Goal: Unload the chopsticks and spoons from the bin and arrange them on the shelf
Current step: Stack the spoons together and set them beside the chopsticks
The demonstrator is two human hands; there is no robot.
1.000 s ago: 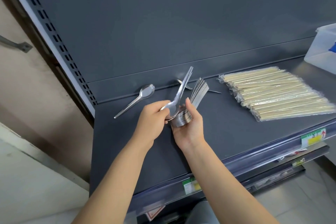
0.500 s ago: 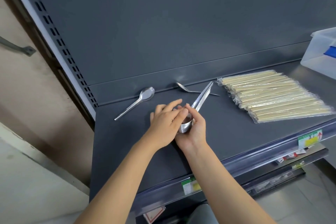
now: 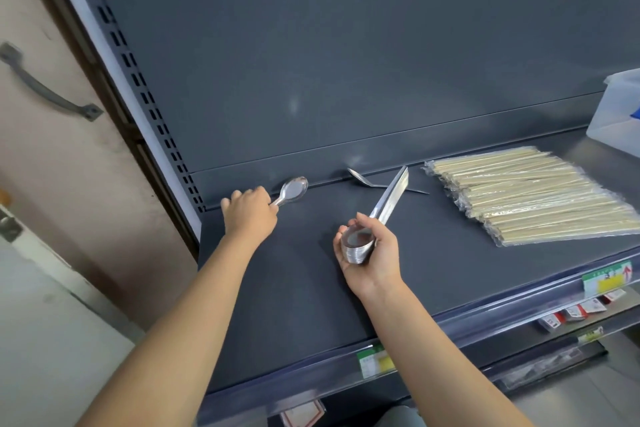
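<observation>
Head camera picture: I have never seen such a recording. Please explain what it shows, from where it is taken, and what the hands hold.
No machine here: a person wears a camera on the head, so you look down along both arms at a grey shelf. The left hand grips the handle of a single spoon near the back wall. The right hand holds a nested stack of spoons. A loose spoon lies farther back, wrapped chopsticks lie to the right, and a pale bin stands at the right edge.
</observation>
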